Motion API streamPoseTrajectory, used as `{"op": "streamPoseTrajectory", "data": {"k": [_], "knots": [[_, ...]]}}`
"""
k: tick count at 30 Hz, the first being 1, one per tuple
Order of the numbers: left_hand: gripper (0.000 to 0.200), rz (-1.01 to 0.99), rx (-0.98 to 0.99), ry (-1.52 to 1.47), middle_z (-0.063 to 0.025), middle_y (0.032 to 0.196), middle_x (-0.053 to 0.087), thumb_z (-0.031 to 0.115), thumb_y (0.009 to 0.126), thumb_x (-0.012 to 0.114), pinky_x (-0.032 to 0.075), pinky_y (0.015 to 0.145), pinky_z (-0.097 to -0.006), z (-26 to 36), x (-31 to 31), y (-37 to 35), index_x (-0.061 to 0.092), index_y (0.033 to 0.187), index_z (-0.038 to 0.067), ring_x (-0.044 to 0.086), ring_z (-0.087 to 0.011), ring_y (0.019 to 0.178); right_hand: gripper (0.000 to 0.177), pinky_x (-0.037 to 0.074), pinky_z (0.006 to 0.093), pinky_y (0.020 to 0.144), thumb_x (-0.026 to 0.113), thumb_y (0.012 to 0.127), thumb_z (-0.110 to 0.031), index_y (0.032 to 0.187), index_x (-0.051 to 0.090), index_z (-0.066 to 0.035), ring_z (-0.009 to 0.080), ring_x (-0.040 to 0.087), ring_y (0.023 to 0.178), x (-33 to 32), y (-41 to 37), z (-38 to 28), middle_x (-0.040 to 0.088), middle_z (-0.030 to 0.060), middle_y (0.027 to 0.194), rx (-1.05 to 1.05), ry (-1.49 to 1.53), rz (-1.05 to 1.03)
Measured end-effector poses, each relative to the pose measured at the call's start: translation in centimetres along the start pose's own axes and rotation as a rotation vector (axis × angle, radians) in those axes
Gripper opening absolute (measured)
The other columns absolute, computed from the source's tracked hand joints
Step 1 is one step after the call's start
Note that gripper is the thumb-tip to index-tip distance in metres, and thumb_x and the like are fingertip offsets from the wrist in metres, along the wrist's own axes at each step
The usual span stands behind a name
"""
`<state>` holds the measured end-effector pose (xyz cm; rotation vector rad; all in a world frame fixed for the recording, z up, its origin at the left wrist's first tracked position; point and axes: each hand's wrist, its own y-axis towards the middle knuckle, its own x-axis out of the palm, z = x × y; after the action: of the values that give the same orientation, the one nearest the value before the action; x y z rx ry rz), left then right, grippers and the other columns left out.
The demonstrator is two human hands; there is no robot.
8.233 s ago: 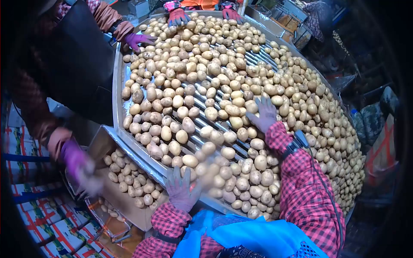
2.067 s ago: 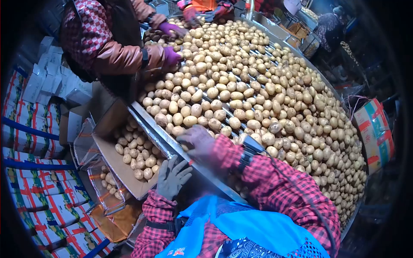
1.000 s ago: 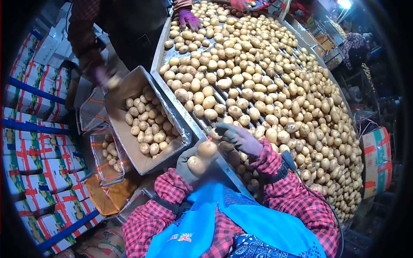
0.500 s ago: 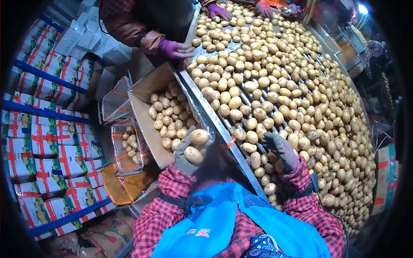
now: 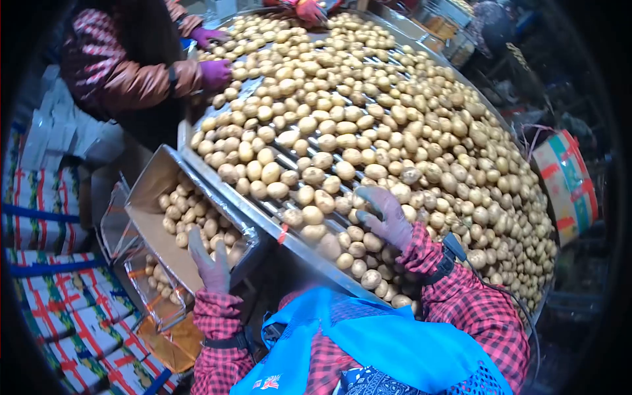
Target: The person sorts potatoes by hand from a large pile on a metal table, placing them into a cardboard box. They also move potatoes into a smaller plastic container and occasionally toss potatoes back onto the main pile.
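Note:
A wide metal roller table (image 5: 232, 203) carries a thick layer of yellow-brown potatoes (image 5: 368, 125). My right hand (image 5: 387, 215), in a grey glove, rests fingers apart on the potatoes near the table's front edge. My left hand (image 5: 209, 263), also gloved, hangs open over the near side of a cardboard box (image 5: 148, 227) partly filled with potatoes (image 5: 191, 220). It holds nothing. The box sits just below the table's left rim.
A co-worker in a checked jacket stands at the left, purple-gloved hand (image 5: 216, 72) on the potatoes. Another person's red-gloved hands (image 5: 308, 10) work at the far end. Printed cartons (image 5: 59, 309) are stacked at the lower left. A clear plastic bin (image 5: 153, 289) sits beside the box.
My left hand held two potatoes over the box half a second ago; now it is empty and open. My right hand shifted left along the table's front. The view swung right.

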<state>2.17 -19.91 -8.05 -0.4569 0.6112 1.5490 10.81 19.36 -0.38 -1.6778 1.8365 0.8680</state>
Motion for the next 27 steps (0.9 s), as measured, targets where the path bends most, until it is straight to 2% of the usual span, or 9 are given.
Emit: {"op": "streamPoseTrajectory", "data": {"k": [2,5,9,13,16,19,21,22,27], "knots": [[0.063,-0.064,0.151,-0.111,-0.0224,0.142,0.037,0.021,0.084,0.065,0.024,0.112,-0.0452,1.2,2.6,-0.8,0.040,0.138,0.001,0.032,-0.0378,0.134,0.064,0.030,0.0477,0.107,0.068,0.082,-0.039,0.132,0.048,-0.005,0.0370,0.043,0.125,-1.6,-0.3,2.1,0.049,0.0206,0.132,0.049,-0.445,0.082],[0.067,-0.276,0.382,0.205,-0.0247,0.138,0.038,0.029,0.080,0.069,0.026,0.109,-0.0507,3.8,4.6,-1.9,0.042,0.136,0.004,0.033,-0.0413,0.131,0.083,0.018,0.0520,0.112,0.060,0.082,-0.058,0.140,0.038,-0.003,0.0408,0.027,0.136,-3.0,-1.3,6.6,0.035,0.0244,0.144,0.366,-0.530,-0.074],[0.075,-0.392,0.391,0.418,-0.0254,0.142,0.033,0.042,0.079,0.067,0.022,0.110,-0.0531,5.7,8.1,-2.0,0.040,0.139,0.006,0.028,-0.0443,0.133,0.099,0.001,0.0529,0.116,0.054,0.078,-0.068,0.143,0.027,0.002,0.0441,0.007,0.141,1.1,-2.1,4.1,0.025,0.0244,0.147,0.353,-0.563,-0.149],[0.079,-0.453,0.359,0.504,-0.0264,0.149,0.022,0.050,0.080,0.065,0.018,0.112,-0.0544,5.6,10.0,-0.9,0.039,0.141,0.008,0.019,-0.0476,0.137,0.090,0.006,0.0532,0.115,0.061,0.077,-0.056,0.139,0.035,0.002,0.0423,0.017,0.140,1.9,-0.6,0.7,0.029,0.0240,0.145,0.229,-0.526,-0.206],[0.076,-0.494,0.291,0.487,-0.0268,0.150,0.020,0.049,0.081,0.065,0.016,0.113,-0.0547,5.8,10.4,-0.5,0.040,0.140,0.009,0.015,-0.0490,0.138,0.066,0.026,0.0522,0.108,0.065,0.077,-0.040,0.128,0.049,-0.002,0.0385,0.039,0.127,3.1,0.3,0.7,0.044,0.0215,0.132,-0.072,-0.345,-0.065],[0.075,-0.472,0.325,0.476,-0.0277,0.150,0.019,0.046,0.081,0.066,0.017,0.113,-0.0546,5.8,10.5,-0.5,0.040,0.140,0.009,0.014,-0.0505,0.138,0.031,0.043,0.0429,0.082,0.061,0.079,-0.020,0.108,0.061,-0.009,0.0259,0.056,0.094,5.2,4.8,1.9,0.059,0.0096,0.097,-0.199,-0.487,0.108],[0.073,-0.463,0.316,0.440,-0.0287,0.150,0.019,0.043,0.081,0.067,0.018,0.112,-0.0556,5.6,10.5,-0.3,0.041,0.139,0.008,0.014,-0.0519,0.137,0.023,0.039,0.0435,0.093,0.060,0.079,-0.017,0.102,0.061,-0.011,0.0259,0.056,0.104,7.0,7.9,1.7,0.061,0.0114,0.104,0.041,-0.606,-0.202],[0.072,-0.421,0.356,0.453,-0.0297,0.149,0.020,0.042,0.080,0.068,0.019,0.111,-0.0560,5.1,10.8,-0.3,0.043,0.138,0.008,0.017,-0.0518,0.136,0.012,0.040,0.0410,0.085,0.057,0.080,-0.016,0.092,0.061,-0.014,0.0220,0.060,0.094,9.0,8.8,3.5,0.063,0.0064,0.092,-0.130,-0.701,-0.001],[0.061,-0.398,0.388,0.236,-0.0259,0.138,0.038,0.031,0.086,0.065,0.033,0.104,-0.0508,6.4,9.4,0.6,0.043,0.138,0.007,0.037,-0.0407,0.128,0.017,0.040,0.0427,0.085,0.058,0.081,-0.021,0.097,0.064,-0.016,0.0217,0.061,0.094,10.3,12.6,4.8,0.067,0.0047,0.092,0.036,-0.883,-0.231]]}}
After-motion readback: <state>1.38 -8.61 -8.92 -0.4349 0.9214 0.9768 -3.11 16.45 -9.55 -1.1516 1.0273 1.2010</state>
